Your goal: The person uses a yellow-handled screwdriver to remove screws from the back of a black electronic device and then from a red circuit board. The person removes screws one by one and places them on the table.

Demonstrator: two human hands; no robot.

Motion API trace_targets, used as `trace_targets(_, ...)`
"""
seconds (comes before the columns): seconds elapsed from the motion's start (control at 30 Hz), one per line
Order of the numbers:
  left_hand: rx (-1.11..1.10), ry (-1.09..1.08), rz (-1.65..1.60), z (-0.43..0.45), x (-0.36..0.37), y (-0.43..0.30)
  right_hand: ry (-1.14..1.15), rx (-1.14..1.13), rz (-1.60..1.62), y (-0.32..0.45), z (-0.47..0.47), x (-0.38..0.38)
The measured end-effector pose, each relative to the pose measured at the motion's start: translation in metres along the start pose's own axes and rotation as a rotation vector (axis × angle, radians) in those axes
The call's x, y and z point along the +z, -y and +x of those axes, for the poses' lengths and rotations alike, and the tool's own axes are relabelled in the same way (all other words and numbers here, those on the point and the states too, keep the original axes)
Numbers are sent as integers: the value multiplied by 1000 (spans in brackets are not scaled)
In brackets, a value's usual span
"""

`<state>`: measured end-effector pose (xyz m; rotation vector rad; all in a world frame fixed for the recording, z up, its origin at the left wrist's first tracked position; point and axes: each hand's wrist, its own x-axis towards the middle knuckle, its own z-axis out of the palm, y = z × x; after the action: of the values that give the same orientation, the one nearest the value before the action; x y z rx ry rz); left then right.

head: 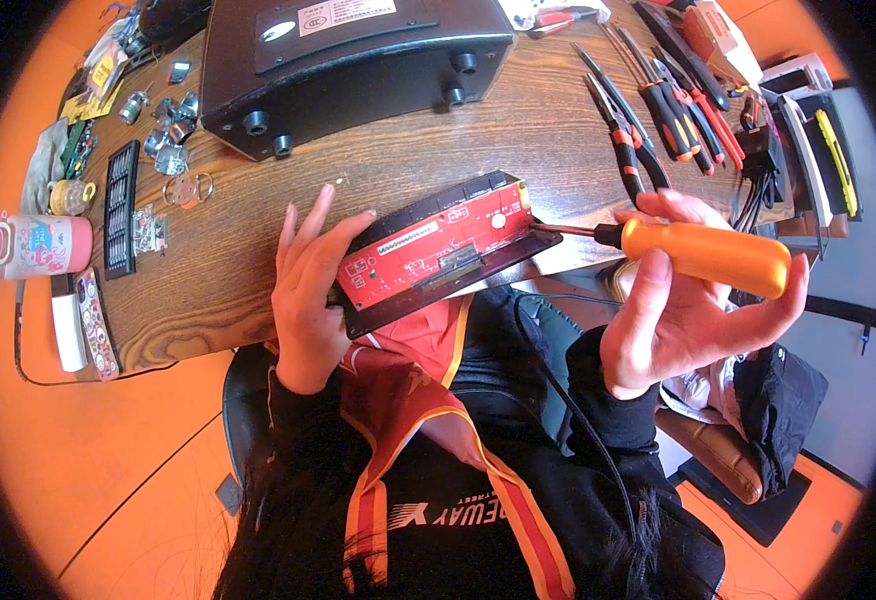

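Observation:
A black panel (378, 319) carrying a red circuit board (423, 259) is tilted at the front edge of the wooden table. My left hand (307, 289) grips its left end, the thumb hidden behind or under it. In my right hand (670, 315) lies a screwdriver with an orange handle (708, 255), held between thumb and fingers. Its metal shaft (569, 229) reaches left to the right end of the panel, beside the board's edge. Whether the tip sits in a screw is too small to tell.
A large black metal case (355, 75) with round feet stands at the back. Pliers (622, 139) and screwdrivers (667, 112) lie at the right. On the left are a bit set (121, 210), loose potentiometers (172, 142), small screws (149, 229) and a pink bottle (40, 247).

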<state>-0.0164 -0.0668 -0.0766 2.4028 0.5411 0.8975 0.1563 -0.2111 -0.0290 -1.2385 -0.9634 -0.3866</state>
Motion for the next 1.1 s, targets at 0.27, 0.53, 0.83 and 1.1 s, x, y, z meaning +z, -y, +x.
trace_targets(0.27, 1, 2, 3, -1, 1, -1, -43, -110, -175, 2, 5, -12)
trace_targets(0.53, 4, 0, 2, -1, 0, -1, -59, 7, 107, 3, 2, -5)
trace_targets(0.83, 7, 3, 4, -1, 0, 0, -133, 58, -41, 6, 3, -3)
trace_targets(1.1, 12, -2, -11, -1, 0, 0, -132, 143, 126, -1, 4, -10)
